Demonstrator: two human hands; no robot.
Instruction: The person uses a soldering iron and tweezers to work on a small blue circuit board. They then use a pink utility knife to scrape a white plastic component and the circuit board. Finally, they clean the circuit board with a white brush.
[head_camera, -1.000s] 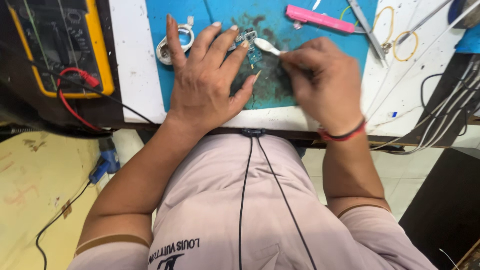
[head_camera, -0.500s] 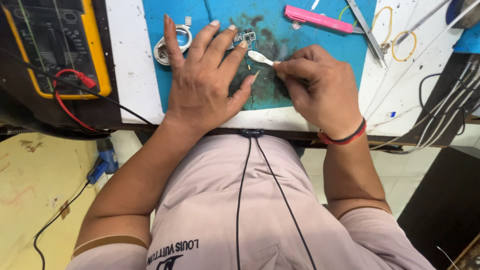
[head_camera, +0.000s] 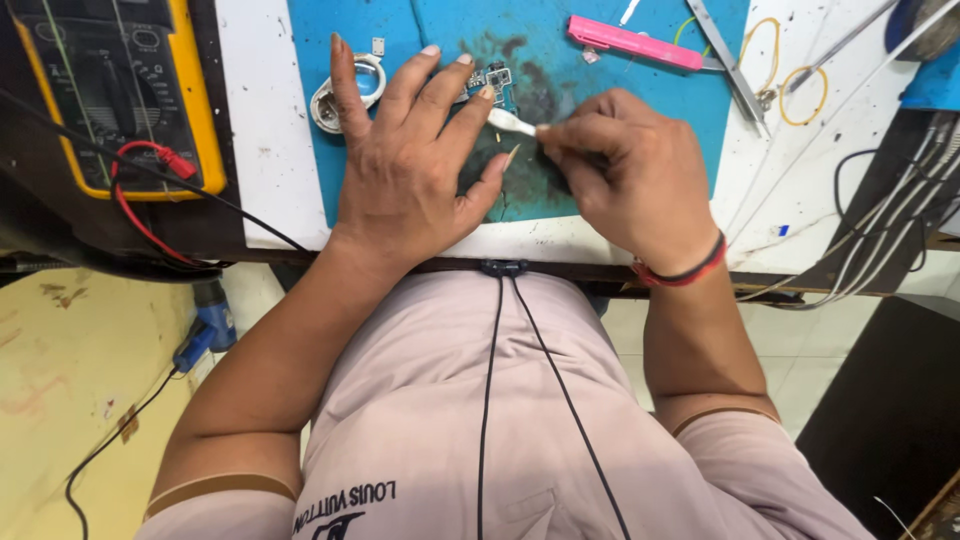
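Up near the top centre of the frame, the left hand (head_camera: 410, 170) lies flat with its fingers (head_camera: 428, 80) spread wide on a blue mat (head_camera: 440, 30), the fingertips pressing down on a small circuit board (head_camera: 494, 82). Just beside it, the right hand (head_camera: 625, 175) has its fingers pinched closed around a small white swab-like tool (head_camera: 512, 122) whose tip points left, touching the board by the left hand's fingertips (the mat there is stained dark). A metal ring-shaped part (head_camera: 350, 90) sits on the mat at the left hand's thumb side. A pink tool (head_camera: 635, 45) and tweezers (head_camera: 730, 65) lie toward the upper right, and a yellow multimeter (head_camera: 120, 90) with red and black leads rests on the surface at the upper left.
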